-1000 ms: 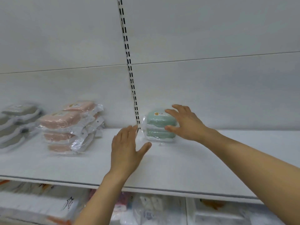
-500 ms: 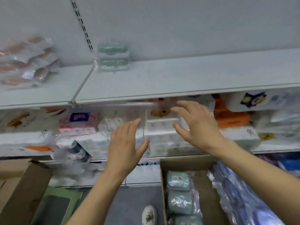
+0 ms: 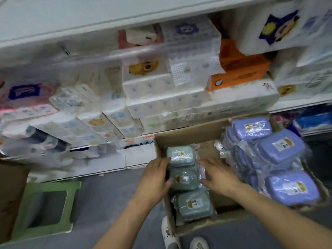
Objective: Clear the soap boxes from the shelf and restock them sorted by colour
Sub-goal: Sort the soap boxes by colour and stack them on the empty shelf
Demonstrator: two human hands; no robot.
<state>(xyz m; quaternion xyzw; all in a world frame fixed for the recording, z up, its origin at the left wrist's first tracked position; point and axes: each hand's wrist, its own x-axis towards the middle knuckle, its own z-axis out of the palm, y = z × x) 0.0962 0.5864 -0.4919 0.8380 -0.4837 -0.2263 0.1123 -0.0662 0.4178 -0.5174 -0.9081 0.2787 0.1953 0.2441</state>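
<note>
A row of three green soap boxes in clear wrap lies in the left half of a cardboard box point(image 3: 188, 133) on the floor: the far one point(image 3: 180, 155), the middle one point(image 3: 185, 178) and the near one point(image 3: 194, 205). My left hand point(image 3: 154, 178) lies against their left side, its thumb hooked over the middle box. On the other side, my right hand point(image 3: 219, 177) has straight fingers that touch the wrap of the same boxes. Several blue soap boxes point(image 3: 280, 146) are piled in the box's right half.
The white shelf point(image 3: 71, 18) runs along the top of the view. Below it, shelves are packed with tissue packs point(image 3: 161, 90). A green stool point(image 3: 45, 211) and another cardboard box point(image 3: 9, 194) stand on the grey floor at left. My shoes point(image 3: 168, 232) are beside the box.
My view dropped from the upper shelf to the floor. Both hands left the green box on the shelf and came down onto the green soap boxes in the cardboard box.
</note>
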